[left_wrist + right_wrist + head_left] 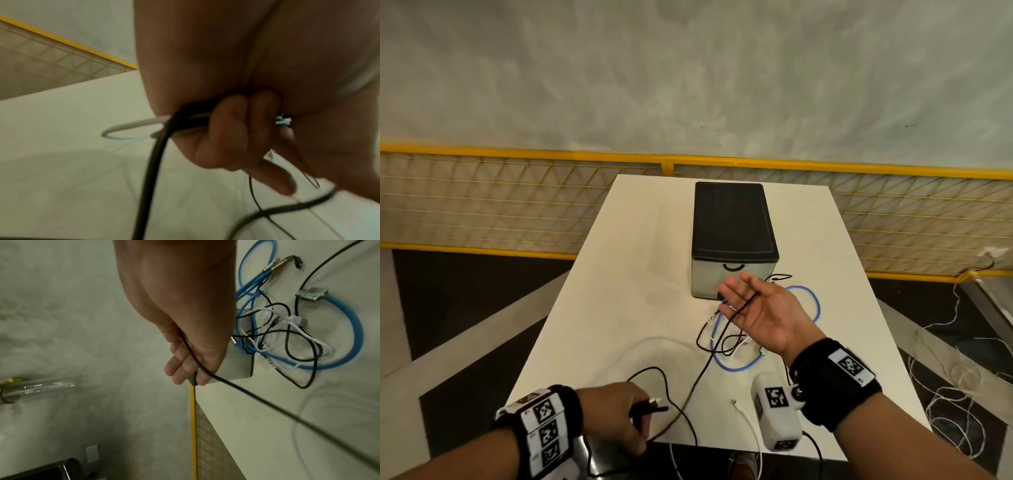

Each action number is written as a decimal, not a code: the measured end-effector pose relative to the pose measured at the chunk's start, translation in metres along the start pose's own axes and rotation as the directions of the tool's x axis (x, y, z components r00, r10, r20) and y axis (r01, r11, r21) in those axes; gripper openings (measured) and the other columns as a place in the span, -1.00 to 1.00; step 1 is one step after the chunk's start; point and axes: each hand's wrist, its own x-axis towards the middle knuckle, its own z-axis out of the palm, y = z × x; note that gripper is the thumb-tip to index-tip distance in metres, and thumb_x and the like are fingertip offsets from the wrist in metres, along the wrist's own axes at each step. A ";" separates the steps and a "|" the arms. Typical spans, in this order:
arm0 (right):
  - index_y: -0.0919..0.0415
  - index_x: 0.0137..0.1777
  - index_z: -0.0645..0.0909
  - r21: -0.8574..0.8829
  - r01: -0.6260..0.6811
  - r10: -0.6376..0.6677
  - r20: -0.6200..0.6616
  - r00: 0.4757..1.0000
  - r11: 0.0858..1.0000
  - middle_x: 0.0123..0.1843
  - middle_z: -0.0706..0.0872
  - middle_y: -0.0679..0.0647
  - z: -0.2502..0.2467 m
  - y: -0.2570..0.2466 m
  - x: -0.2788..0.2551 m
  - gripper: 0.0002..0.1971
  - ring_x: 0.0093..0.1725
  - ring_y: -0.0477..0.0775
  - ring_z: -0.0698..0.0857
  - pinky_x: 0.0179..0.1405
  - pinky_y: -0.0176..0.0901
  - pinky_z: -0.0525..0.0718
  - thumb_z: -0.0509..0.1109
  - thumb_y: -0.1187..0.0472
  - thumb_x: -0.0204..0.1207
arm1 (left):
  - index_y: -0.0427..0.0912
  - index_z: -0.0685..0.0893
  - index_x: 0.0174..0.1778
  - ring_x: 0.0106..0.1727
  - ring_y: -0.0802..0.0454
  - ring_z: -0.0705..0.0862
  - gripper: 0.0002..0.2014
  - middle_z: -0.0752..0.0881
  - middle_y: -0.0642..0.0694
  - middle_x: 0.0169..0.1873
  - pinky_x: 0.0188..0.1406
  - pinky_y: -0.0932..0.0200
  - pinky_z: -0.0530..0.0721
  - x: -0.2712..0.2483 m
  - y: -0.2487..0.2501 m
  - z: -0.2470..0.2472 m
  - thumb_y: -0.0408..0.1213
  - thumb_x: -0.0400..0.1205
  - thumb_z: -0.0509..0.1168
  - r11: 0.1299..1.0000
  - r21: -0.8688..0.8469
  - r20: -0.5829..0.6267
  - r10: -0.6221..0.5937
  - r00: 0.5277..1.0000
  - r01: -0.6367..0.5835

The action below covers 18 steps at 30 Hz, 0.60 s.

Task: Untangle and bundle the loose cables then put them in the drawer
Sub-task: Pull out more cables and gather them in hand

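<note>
A small drawer unit (pixel 734 233) with a black top stands shut on the white table (pixel 619 291). In front of it lies a tangle of black, white and blue cables (pixel 726 339) (pixel 287 331). My right hand (pixel 739 298) (pixel 189 366) hovers above the tangle with straight fingers, and a thin black cable (pixel 702 370) (pixel 246 392) lies draped across them. That cable runs down to my left hand (pixel 630 414) (pixel 236 129) at the table's near edge. The left hand's curled fingers grip the black cable (pixel 152 170) and a white cable (pixel 123 128).
A loose white cable end (pixel 751 428) lies near the front edge by the right wrist camera (pixel 777 411). A yellow mesh fence (pixel 517 205) runs behind the table. White cords (pixel 962 394) lie on the floor to the right.
</note>
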 end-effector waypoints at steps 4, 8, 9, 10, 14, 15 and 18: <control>0.21 0.25 0.58 -0.078 0.004 -0.002 0.017 1.000 0.997 0.07 0.85 0.24 0.002 0.010 -0.005 -0.73 0.03 0.21 0.85 0.10 0.20 0.67 0.07 0.18 0.79 | -0.10 0.56 -0.29 -0.61 0.15 0.28 -0.76 0.40 0.03 -0.56 -0.64 0.29 0.25 0.001 0.032 -0.019 -0.14 0.39 0.51 0.782 -0.594 -0.358 -0.046 0.933 -0.189; 0.23 0.24 0.60 -0.106 -0.076 0.083 0.058 0.995 0.991 0.15 0.80 0.27 0.016 0.042 -0.011 -0.68 0.00 0.20 0.81 0.00 0.09 0.61 0.05 0.14 0.78 | -0.12 0.69 -0.25 -0.55 0.21 0.54 -0.86 0.63 0.07 -0.51 -0.54 0.27 0.55 0.023 0.095 -0.032 -0.35 0.48 0.54 0.756 -0.451 -0.629 0.107 0.770 -0.474; 0.26 0.22 0.63 -0.098 -0.098 0.107 0.086 0.991 0.990 0.17 0.79 0.26 0.019 0.047 -0.013 -0.64 0.00 0.17 0.80 0.02 0.08 0.62 0.03 0.12 0.78 | -0.14 0.72 -0.20 -0.42 0.18 0.65 -0.86 0.72 0.03 -0.41 -0.36 0.16 0.70 0.032 0.103 -0.030 -0.36 0.44 0.55 0.775 -0.400 -0.641 0.146 0.754 -0.490; 0.29 0.18 0.66 -0.088 -0.120 0.130 0.113 0.985 0.989 0.14 0.80 0.24 0.023 0.050 -0.016 -0.59 -0.01 0.15 0.81 0.07 0.09 0.63 0.00 0.11 0.78 | -0.19 0.73 -0.18 -0.31 0.11 0.70 -0.83 0.76 -0.05 -0.33 -0.19 0.00 0.74 0.038 0.107 -0.027 -0.32 0.38 0.56 0.791 -0.378 -0.645 0.147 0.750 -0.481; 0.23 -0.01 0.72 -0.116 -0.165 0.180 0.131 0.975 0.979 -0.11 0.85 0.12 0.023 0.043 -0.023 -0.61 -0.14 0.13 0.79 0.12 0.12 0.57 0.09 0.06 0.72 | -0.24 0.70 -0.32 -0.34 0.11 0.68 -0.88 0.73 -0.03 -0.41 -0.21 0.12 0.67 0.050 0.105 -0.018 -0.38 0.31 0.52 0.776 -0.412 -0.621 0.144 0.770 -0.477; 0.20 0.00 0.68 -0.119 -0.163 0.174 0.089 0.981 0.980 -0.09 0.85 0.12 0.019 0.038 -0.022 -0.67 -0.17 0.14 0.77 0.07 0.11 0.56 0.12 0.07 0.71 | -0.21 0.69 -0.36 -0.39 0.19 0.65 -0.86 0.72 0.06 -0.46 -0.24 0.24 0.61 0.049 0.100 -0.017 -0.45 0.33 0.53 0.796 -0.404 -0.573 0.164 0.803 -0.450; 0.07 -0.02 0.56 -0.084 -0.116 0.114 -0.027 0.993 0.990 0.09 0.86 0.10 0.007 0.013 -0.014 -0.78 0.15 0.11 0.76 0.26 0.28 0.49 0.10 0.11 0.74 | -0.05 0.72 -0.42 -0.45 0.32 0.63 -0.73 0.72 0.12 -0.51 -0.33 0.41 0.56 0.039 0.072 -0.009 -0.53 0.39 0.55 0.920 -0.295 -0.365 0.143 0.920 -0.260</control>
